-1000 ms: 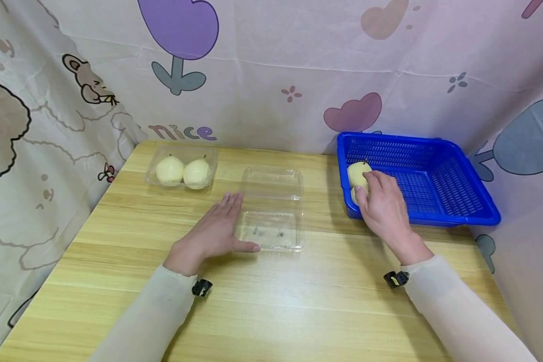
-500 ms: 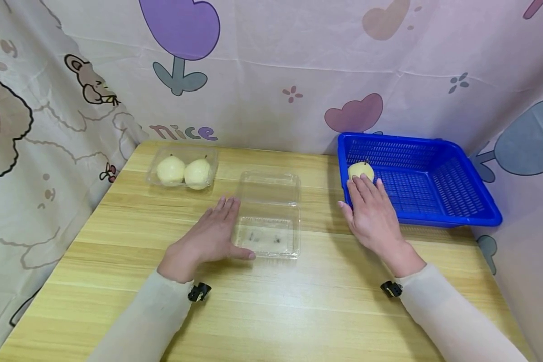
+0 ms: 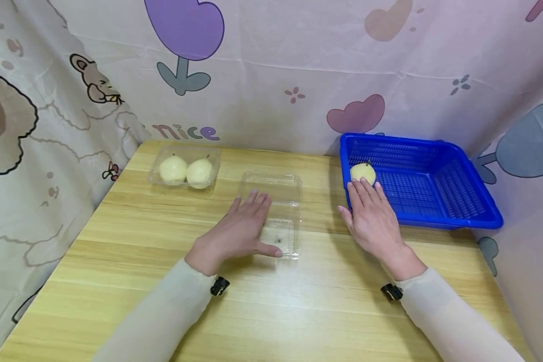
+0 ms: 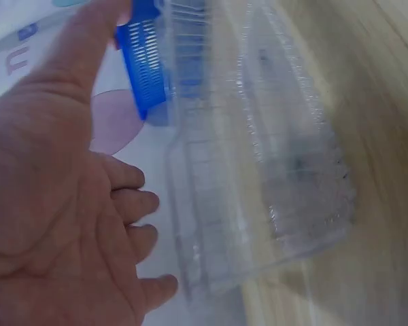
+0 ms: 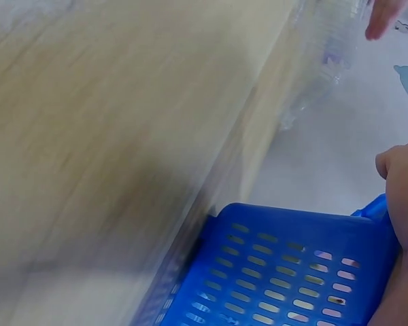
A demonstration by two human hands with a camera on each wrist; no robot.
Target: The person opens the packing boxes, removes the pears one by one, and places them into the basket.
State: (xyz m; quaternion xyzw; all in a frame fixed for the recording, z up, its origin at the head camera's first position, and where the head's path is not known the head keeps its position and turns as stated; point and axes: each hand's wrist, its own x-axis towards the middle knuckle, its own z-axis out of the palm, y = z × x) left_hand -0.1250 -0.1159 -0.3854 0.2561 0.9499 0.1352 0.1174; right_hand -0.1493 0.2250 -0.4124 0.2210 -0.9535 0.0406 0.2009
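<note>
And it's the right hand (image 3: 374, 225), fingers straight, thumb wide, at the blue basket (image 3: 452, 221) by the worktop's (image 3: 317, 311) far-right corner, 1 pear (image 3: 363, 171) just beyond its fingertips, while the left hand (image 3: 237, 229) lies spread over the clear box (image 3: 287, 221).

Wood-grain counter (image 3: 298, 311), open clear clamshell (image 3: 280, 226) at left hand (image 3: 237, 229), second clamshell (image 3: 187, 152) beyond it, blue basket (image 3: 416, 191) at right hand (image 3: 373, 221)
</note>
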